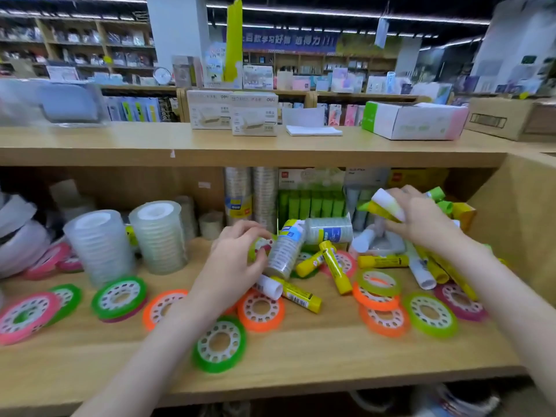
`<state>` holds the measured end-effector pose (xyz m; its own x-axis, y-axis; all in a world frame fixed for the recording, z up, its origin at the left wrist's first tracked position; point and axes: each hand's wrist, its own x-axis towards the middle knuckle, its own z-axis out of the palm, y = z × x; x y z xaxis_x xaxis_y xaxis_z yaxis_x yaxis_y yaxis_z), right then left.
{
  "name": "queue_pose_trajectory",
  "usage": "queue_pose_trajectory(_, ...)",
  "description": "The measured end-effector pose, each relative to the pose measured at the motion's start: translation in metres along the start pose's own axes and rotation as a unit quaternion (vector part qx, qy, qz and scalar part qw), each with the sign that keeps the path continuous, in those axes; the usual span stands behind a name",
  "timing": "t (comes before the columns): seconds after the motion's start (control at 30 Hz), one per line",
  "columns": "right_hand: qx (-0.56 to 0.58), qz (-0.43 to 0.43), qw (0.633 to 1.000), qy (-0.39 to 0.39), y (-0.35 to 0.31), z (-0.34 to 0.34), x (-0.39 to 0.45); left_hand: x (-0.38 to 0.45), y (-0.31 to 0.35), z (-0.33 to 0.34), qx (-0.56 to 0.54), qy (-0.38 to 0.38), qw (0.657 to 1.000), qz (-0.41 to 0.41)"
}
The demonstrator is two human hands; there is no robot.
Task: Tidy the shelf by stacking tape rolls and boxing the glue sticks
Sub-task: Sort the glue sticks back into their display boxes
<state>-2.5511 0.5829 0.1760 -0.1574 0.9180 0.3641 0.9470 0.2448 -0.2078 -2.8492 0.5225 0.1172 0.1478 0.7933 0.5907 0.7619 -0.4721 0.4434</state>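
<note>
Right hand [421,219]: grip curled round a small bunch of glue sticks [386,207], lifted at the right of the shelf [285,365], just in front of the green-capped sticks boxed at the back [311,204]. Left hand [237,260]: grip wrapped on a shrink-wrapped sleeve of clear tape [284,251], tilted, mid-shelf

Around them: loose yellow glue sticks [335,266] lie criss-crossed between the hands, some resting on flat coloured tape rolls [260,310] scattered along the shelf front. 2 upright stacks of clear tape [159,236] stand to the left

Judgement: early, most rolls unstacked, most sticks unboxed

Risks:
- right grip holds several sticks at once, 1 could slip out if the bunch shifts on the way to the box
- tilted sleeve may sweep loose sticks off the front edge, they roll
- left forearm is over a green roll [219,344] near the edge, could drag it off
</note>
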Motion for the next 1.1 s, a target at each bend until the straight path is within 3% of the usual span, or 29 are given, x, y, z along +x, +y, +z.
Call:
queue_pose_trajectory(0.1, -0.096, -0.024, 0.994, -0.050, 0.004, 0.009, 0.012, 0.004, 0.004, 0.004, 0.001, 0.001, 1.000, -0.008)
queue_pose_trajectory(0.17, -0.125, -0.074, 0.989, 0.005, 0.010, 0.015, 0.011, 0.004, 0.004, 0.005, 0.003, -0.001, 1.000, -0.011)
queue_pose_trajectory(0.27, -0.105, -0.129, 0.982, 0.083, 0.024, 0.026, 0.003, 0.003, 0.004, 0.006, -0.003, -0.005, 1.000, -0.018)
queue_pose_trajectory(0.5, -0.107, -0.163, 0.976, 0.100, 0.027, 0.038, -0.009, 0.003, 0.010, 0.006, -0.013, -0.016, 1.000, -0.018)
queue_pose_trajectory(0.77, -0.035, -0.163, 0.975, 0.145, 0.032, 0.031, -0.024, -0.003, 0.030, 0.015, 0.007, 0.037, 0.999, 0.033)
queue_pose_trajectory(1.0, 0.027, -0.169, 0.982, 0.082, 0.041, 0.004, -0.054, 0.001, 0.042, 0.025, -0.008, 0.048, 0.996, 0.073)
queue_pose_trajectory(1.1, 0.103, -0.134, 0.985, 0.039, 0.046, -0.013, -0.081, -0.001, 0.052, 0.030, -0.021, 0.044, 0.994, 0.096)
